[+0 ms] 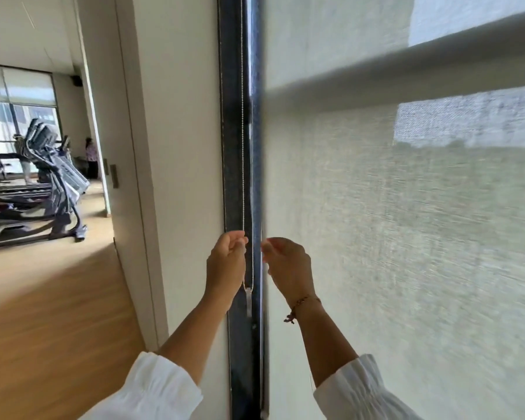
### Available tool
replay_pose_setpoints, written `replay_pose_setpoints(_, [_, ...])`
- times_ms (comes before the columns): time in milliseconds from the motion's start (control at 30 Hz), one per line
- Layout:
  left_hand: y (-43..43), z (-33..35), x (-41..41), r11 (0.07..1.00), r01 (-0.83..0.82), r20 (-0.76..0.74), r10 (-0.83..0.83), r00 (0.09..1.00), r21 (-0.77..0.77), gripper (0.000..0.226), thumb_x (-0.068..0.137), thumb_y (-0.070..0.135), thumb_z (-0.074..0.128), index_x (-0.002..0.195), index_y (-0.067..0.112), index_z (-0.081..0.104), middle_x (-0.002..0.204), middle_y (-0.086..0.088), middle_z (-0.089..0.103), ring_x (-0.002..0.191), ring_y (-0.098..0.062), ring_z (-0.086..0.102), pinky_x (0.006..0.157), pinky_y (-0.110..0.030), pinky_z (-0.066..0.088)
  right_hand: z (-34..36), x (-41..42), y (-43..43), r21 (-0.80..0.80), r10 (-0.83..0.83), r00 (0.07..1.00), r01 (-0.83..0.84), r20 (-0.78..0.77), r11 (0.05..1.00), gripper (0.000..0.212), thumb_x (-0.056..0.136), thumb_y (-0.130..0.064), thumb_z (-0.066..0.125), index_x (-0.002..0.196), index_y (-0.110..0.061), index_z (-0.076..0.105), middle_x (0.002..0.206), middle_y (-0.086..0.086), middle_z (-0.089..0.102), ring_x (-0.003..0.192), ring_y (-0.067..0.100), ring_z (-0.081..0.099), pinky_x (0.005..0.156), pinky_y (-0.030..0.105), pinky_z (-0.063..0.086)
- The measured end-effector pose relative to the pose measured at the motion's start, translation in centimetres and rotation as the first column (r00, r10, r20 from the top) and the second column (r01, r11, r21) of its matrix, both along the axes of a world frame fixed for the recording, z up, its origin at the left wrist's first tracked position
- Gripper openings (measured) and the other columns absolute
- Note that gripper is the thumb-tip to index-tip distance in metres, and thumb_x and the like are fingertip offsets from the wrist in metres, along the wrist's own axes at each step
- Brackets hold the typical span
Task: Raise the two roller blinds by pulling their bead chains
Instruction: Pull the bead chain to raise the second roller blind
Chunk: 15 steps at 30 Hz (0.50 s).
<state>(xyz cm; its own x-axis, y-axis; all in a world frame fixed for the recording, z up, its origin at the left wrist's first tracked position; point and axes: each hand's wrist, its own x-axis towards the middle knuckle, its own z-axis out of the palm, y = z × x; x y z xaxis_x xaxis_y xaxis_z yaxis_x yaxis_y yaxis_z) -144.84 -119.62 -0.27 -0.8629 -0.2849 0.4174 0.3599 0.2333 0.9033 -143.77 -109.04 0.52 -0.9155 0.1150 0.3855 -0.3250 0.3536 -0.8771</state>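
A thin silver bead chain [243, 131] hangs down the dark window frame [234, 147], ending in a clear plastic weight [248, 301]. My left hand [226, 262] is closed around the chain at about waist height. My right hand [287, 265] hovers just right of the frame with fingers loosely curled and apart, holding nothing that I can see. A pale woven roller blind [391, 222] covers the window to the right of the frame, lowered past my hands.
A white wall pillar [176, 147] stands left of the frame. Beyond it, on a wooden floor [43, 298], is a gym room with exercise machines [49, 183], several people and another partly raised blind [19, 86].
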Motion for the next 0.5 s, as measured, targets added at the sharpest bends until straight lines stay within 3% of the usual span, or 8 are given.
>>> replay_pose_setpoints(100, [-4.1, 0.4, -9.4, 0.999, 0.051, 0.013, -0.051, 0.999, 0.008, 0.022, 0.094, 0.018, 0.041, 0.110, 0.021, 0.056, 0.118, -0.007, 0.063, 0.106, -0.023, 0.059, 0.096, -0.047, 0.048, 0.1, -9.1, -5.0, -0.008, -0.049, 0.999, 0.048, -0.024, 0.999, 0.025, 0.088, -0.023, 0.048, 0.088, -0.004, 0.065, 0.088, 0.017, 0.071, 0.082, 0.032, 0.064, 0.081, 0.040, 0.052])
replay_pose_setpoints(200, [-6.3, 1.4, -17.4, 0.994, 0.108, -0.010, -0.109, 0.994, -0.020, 0.025, 0.096, 0.020, 0.041, 0.117, 0.020, 0.053, 0.124, -0.004, 0.060, 0.111, -0.022, 0.056, 0.099, -0.045, 0.046, 1.1, -16.9, -8.2, -0.055, -0.106, 0.994, 0.104, -0.025, 0.993, 0.021, 0.088, -0.013, 0.049, 0.095, -0.004, 0.066, 0.099, 0.014, 0.071, 0.085, 0.026, 0.064, 0.064, 0.019, 0.048])
replay_pose_setpoints(300, [-6.8, 2.3, -23.1, 0.984, 0.180, -0.068, -0.180, 0.981, -0.008, 0.028, 0.097, 0.023, 0.039, 0.123, 0.024, 0.050, 0.128, 0.001, 0.056, 0.113, -0.014, 0.053, 0.100, -0.036, 0.044, 1.9, -23.6, -9.6, -0.112, -0.195, 0.980, 0.189, -0.043, 0.976, 0.022, 0.085, -0.006, 0.044, 0.077, -0.014, 0.064, 0.076, 0.005, 0.067, 0.061, 0.017, 0.058, 0.047, 0.017, 0.040])
replay_pose_setpoints(433, [-7.8, 3.3, -28.6, 0.945, 0.311, -0.143, -0.295, 0.945, 0.100, 0.033, 0.098, 0.032, 0.036, 0.128, 0.027, 0.047, 0.131, 0.008, 0.050, 0.120, -0.007, 0.047, 0.101, -0.027, 0.037, 2.0, -30.5, -10.4, -0.133, -0.302, 0.951, 0.291, -0.071, 0.947, 0.018, 0.089, -0.011, 0.048, 0.102, -0.007, 0.060, 0.089, -0.002, 0.060, 0.076, 0.009, 0.053, 0.064, 0.003, 0.040])
replay_pose_setpoints(500, [-8.3, 3.7, -30.1, 0.913, 0.391, -0.168, -0.369, 0.914, 0.119, 0.037, 0.097, 0.040, 0.032, 0.130, 0.028, 0.045, 0.134, 0.009, 0.047, 0.122, -0.005, 0.045, 0.102, -0.027, 0.035, 1.8, -32.4, -10.9, -0.156, -0.290, 0.954, 0.276, -0.075, 0.949, 0.020, 0.089, -0.014, 0.050, 0.107, -0.012, 0.059, 0.100, 0.001, 0.064, 0.087, 0.012, 0.059, 0.073, 0.015, 0.044])
